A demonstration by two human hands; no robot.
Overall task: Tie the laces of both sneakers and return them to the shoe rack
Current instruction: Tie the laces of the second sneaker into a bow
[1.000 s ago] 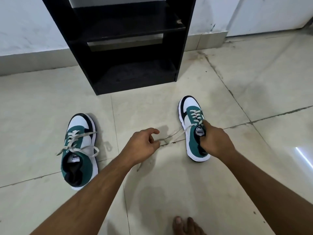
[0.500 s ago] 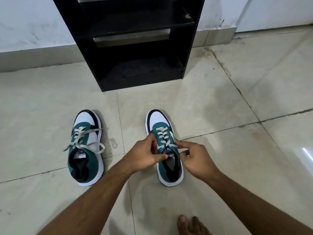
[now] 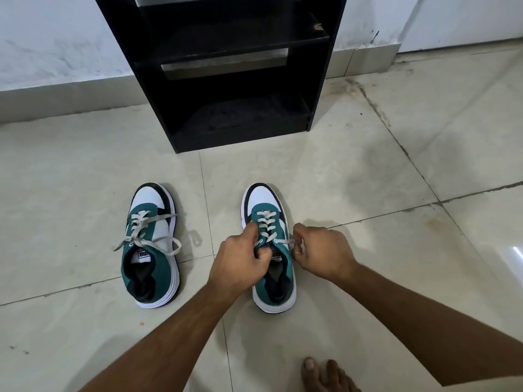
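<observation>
Green-and-white leather right sneaker [image 3: 271,247] sits on beige floor tiles [image 3: 368,193], left hand [image 3: 240,258] and right hand [image 3: 319,250] each pinching its grey lace [image 3: 278,241].

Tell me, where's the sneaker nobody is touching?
In the head view, the untouched sneaker sits on the floor left of the one both hands are lacing, in front of the black shoe rack.

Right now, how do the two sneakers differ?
The left sneaker lies untouched, its laces loose and trailing over its sides. The right sneaker is being worked on: the left hand and right hand each pinch a lace at its top eyelets. Neither is tied yet. Both are teal, white and black, stand upright on the floor and point toes toward the rack.
</observation>
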